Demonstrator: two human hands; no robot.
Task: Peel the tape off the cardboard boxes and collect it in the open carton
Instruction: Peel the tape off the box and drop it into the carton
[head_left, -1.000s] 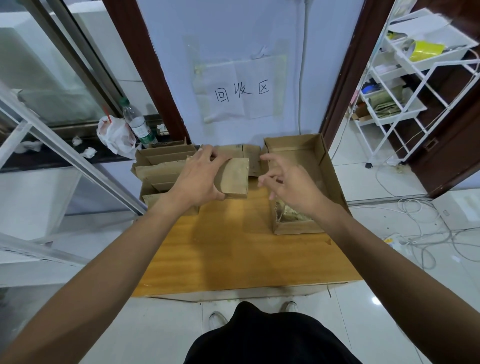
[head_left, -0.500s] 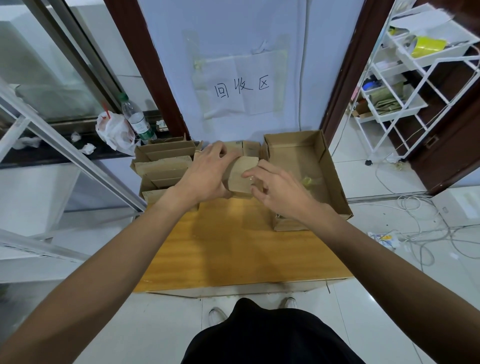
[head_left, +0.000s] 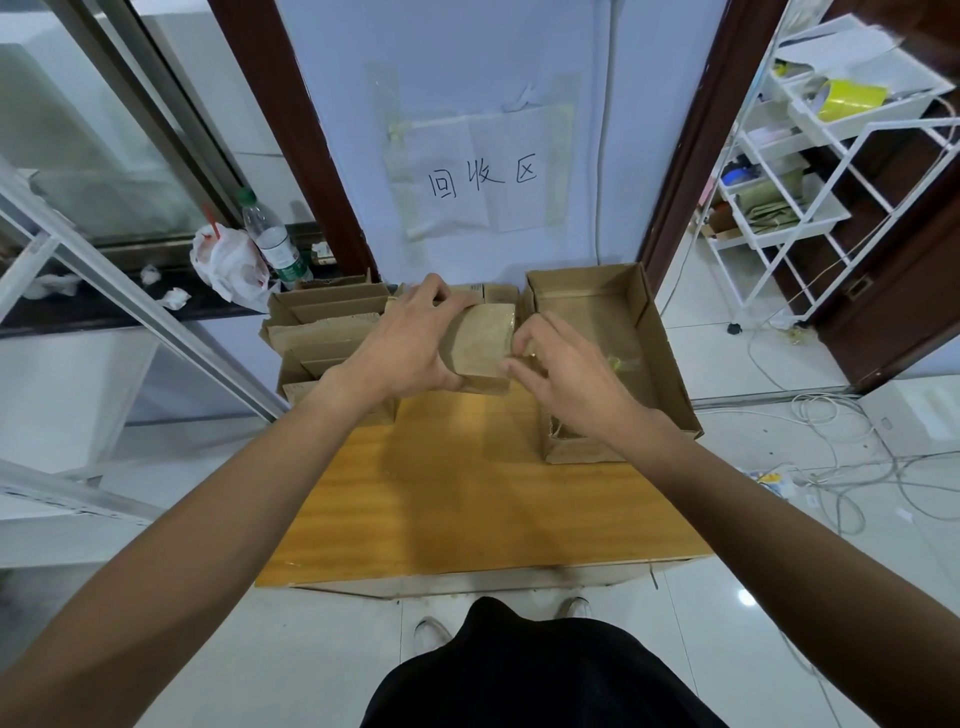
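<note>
**Picking at the tape on a small box**

The left hand (head_left: 410, 338) holds a small cardboard box (head_left: 480, 343) from its left side. The fingers are curled over the far edge and the thumb is under the near edge. The box is lifted above the far part of the bench (head_left: 467, 483) and tilted, so its top face looks at the camera.

The right hand (head_left: 569, 376) is at the right end of the box, fingers narrow and curled. Thumb and forefinger pinch the edge, where a shiny strip of tape (head_left: 508, 323) lies. I cannot tell if the strip is already lifted.

The open carton (head_left: 670, 358) stands on the right side of the bench, just beside the right hand, and its right side reaches past the bench edge. Some clear and yellowish scraps (head_left: 621, 362) lie inside it. On the far left of the bench is a stack (head_left: 322, 332) of flattened cardboard, partly behind the left hand.

On the far wall hangs a paper sign (head_left: 483, 176). A bottle (head_left: 272, 239) and a white bag (head_left: 228, 265) are on the ledge at far left. A white rack (head_left: 779, 208) stands at the right, and cables (head_left: 831, 421) lie on the floor near it.
</note>
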